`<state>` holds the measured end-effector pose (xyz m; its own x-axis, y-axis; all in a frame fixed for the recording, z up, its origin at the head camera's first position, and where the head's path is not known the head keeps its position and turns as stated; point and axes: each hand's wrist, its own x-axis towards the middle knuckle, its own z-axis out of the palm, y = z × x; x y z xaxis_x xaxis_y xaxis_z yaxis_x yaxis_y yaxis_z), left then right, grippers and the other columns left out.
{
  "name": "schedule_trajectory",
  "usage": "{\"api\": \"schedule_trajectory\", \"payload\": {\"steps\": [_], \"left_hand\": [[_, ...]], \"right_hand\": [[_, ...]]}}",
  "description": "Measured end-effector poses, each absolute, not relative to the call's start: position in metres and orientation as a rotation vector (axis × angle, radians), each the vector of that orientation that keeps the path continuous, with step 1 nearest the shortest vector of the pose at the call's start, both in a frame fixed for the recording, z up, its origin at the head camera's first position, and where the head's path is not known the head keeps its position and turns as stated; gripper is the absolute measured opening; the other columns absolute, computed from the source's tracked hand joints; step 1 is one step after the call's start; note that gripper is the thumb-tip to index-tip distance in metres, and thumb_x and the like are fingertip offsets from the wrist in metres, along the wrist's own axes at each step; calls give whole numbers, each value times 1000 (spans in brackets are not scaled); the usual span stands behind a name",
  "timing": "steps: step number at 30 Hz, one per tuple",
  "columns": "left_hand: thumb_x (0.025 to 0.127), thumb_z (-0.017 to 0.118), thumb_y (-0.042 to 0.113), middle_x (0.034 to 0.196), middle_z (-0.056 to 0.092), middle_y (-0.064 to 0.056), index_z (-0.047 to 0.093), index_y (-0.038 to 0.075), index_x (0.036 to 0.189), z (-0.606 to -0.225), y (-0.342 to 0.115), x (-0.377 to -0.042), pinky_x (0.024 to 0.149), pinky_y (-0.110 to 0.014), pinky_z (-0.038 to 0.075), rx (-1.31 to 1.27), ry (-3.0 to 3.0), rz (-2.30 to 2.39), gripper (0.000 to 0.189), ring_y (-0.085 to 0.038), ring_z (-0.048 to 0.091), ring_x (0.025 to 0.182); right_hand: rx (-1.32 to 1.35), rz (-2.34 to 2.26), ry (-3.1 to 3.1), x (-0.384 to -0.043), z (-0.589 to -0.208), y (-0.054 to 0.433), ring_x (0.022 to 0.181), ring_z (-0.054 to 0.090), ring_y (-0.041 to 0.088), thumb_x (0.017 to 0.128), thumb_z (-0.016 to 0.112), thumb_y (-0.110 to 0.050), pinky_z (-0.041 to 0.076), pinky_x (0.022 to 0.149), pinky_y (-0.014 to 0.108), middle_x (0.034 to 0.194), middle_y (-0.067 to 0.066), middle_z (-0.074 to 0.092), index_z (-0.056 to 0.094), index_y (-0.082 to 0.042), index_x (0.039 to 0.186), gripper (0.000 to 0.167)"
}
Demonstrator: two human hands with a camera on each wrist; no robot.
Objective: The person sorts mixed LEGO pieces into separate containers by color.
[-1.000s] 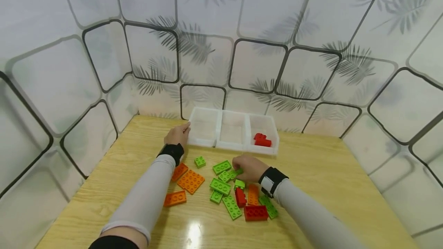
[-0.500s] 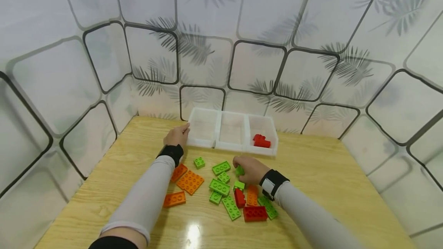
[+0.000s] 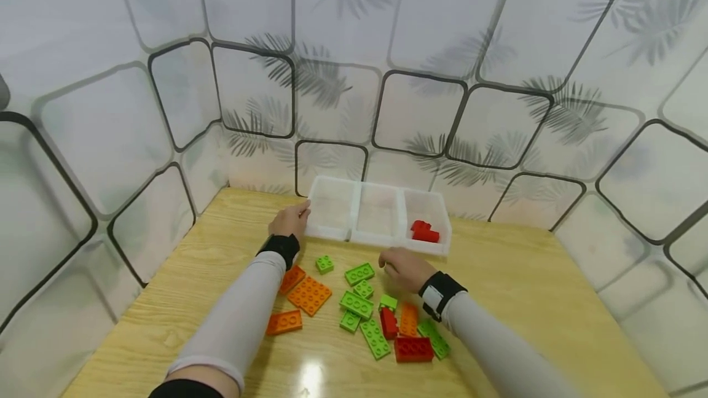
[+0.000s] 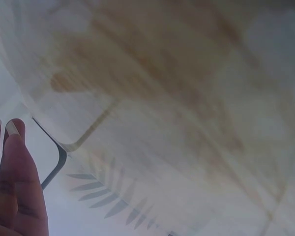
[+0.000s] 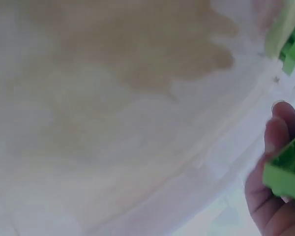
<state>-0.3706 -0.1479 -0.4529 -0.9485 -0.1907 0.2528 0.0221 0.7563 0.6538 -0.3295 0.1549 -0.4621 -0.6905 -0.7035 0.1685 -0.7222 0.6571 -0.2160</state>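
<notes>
My left hand (image 3: 289, 223) is at the left end of a white three-compartment tray (image 3: 376, 239), its fingertips touching the outer wall. In the left wrist view its fingers (image 4: 20, 182) look fairly straight. My right hand (image 3: 408, 269) is just in front of the tray, over the table. A green toy building brick (image 5: 285, 177) is held between its thumb and fingers in the right wrist view; the hand hides this brick in the head view. Several green bricks (image 3: 356, 304) lie below and left of the right hand. Red bricks (image 3: 424, 232) sit in the tray's right compartment.
Orange bricks (image 3: 310, 295) lie near my left forearm, with a small green brick (image 3: 324, 264) beyond them. A red brick (image 3: 413, 349), another red one (image 3: 389, 323) and an orange one (image 3: 409, 319) lie near my right forearm. A patterned curtain (image 3: 332, 103) surrounds the table (image 3: 498, 300).
My right hand has lifted a green brick from the group on the table, raising it slightly. The left hand stays at the tray. The head view has shifted slightly.
</notes>
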Motion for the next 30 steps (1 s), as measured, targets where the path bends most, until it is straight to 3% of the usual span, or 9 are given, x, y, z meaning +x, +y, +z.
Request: {"api": "schedule_trajectory", "payload": {"steps": [2, 7, 10, 13, 16, 20, 25, 30], "left_hand": [[99, 58, 30, 104, 73, -9, 62, 29, 132, -454, -150, -371, 52, -31, 28, 137, -2658, -980, 34, -25, 59, 64], [99, 59, 28, 86, 71, -10, 62, 30, 132, -457, -152, -373, 51, -32, 27, 155, -2666, -990, 34, -25, 52, 56], [98, 59, 28, 78, 68, -9, 62, 32, 132, -458, -152, -374, 50, -32, 25, 164, -2669, -986, 33, -23, 46, 50], [98, 60, 29, 87, 72, -8, 63, 31, 131, -458, -151, -375, 50, -31, 27, 163, -2661, -964, 33, -22, 52, 53], [98, 61, 29, 93, 73, -8, 63, 31, 130, -457, -148, -375, 51, -31, 28, 165, -2654, -970, 33, -24, 57, 58], [97, 61, 29, 93, 73, -8, 64, 31, 130, -455, -143, -377, 51, -31, 29, 169, -2653, -968, 32, -22, 57, 59], [98, 60, 30, 103, 73, -7, 64, 30, 130, -453, -142, -377, 52, -31, 30, 160, -2633, -967, 32, -23, 59, 61], [97, 60, 31, 105, 73, -6, 64, 31, 129, -457, -147, -375, 54, -32, 35, 184, -2641, -950, 32, -26, 65, 71]], "right_hand": [[1219, 415, -2776, -334, -459, 152, 81, 58, 17, 95, 50, -3, 51, 78, 35, 96, 6, 66, 67, -6, 105, 19], [1253, 378, -2656, -345, -451, 139, 80, 61, 18, 95, 61, -7, 53, 74, 33, 94, 5, 66, 68, -7, 112, 18], [1197, 329, -2641, -353, -444, 129, 72, 60, 14, 95, 64, -20, 51, 67, 28, 81, -3, 62, 69, -14, 96, 8], [1107, 316, -2683, -365, -434, 121, 57, 49, 10, 99, 57, -27, 42, 56, 26, 64, -6, 49, 59, -18, 75, 27], [1037, 291, -2739, -382, -427, 114, 51, 38, 12, 103, 45, -24, 33, 53, 27, 57, -4, 37, 46, -17, 66, 38], [942, 212, -2812, -403, -422, 109, 53, 38, 16, 103, 39, -17, 33, 54, 29, 59, 0, 37, 44, -14, 69, 35], [838, 24, -2871, -419, -424, 98, 60, 50, 25, 103, 44, -16, 45, 54, 37, 67, 8, 50, 55, -7, 76, 30], [809, -65, -2926, -429, -443, 87, 74, 55, 34, 104, 47, -23, 50, 63, 47, 79, 15, 62, 64, -5, 89, 29]]}}
